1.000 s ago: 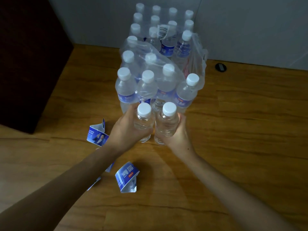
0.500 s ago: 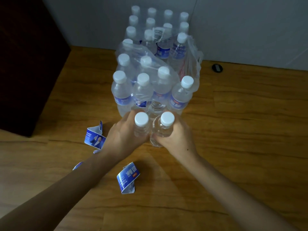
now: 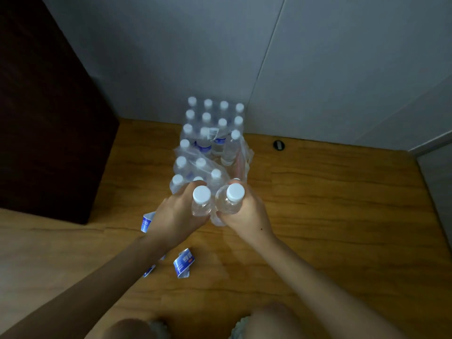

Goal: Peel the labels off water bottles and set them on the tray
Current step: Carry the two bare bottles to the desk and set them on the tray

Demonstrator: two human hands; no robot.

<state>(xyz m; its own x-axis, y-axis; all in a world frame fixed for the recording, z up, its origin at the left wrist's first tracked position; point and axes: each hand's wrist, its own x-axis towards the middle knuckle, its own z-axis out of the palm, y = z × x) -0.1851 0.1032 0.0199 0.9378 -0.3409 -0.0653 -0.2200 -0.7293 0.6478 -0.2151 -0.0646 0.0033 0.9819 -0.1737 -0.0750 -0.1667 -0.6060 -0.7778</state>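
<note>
Behind held bottles (image 3: 215,204), torn multipack (image 3: 208,152).

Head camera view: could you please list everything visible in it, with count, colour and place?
Peeled bottles: two, clear with white caps, one in each hand, left-hand bottle, right-hand bottle.
Bottle pack: one group in torn clear wrap, white caps, blue labels, on the floor against the wall; exact count unclear.
Loose labels: at least three, blue and white, on the floor; one beside the left hand, one curled below the wrists, one partly hidden under the left forearm.
Small round object: one, dark, on the floor by the wall.
Cabinet: one, dark, far left.
Floor: wooden, brown.
Left hand: gripping a bottle.
Right hand: gripping a bottle.
Knees: two, bottom edge.
</note>
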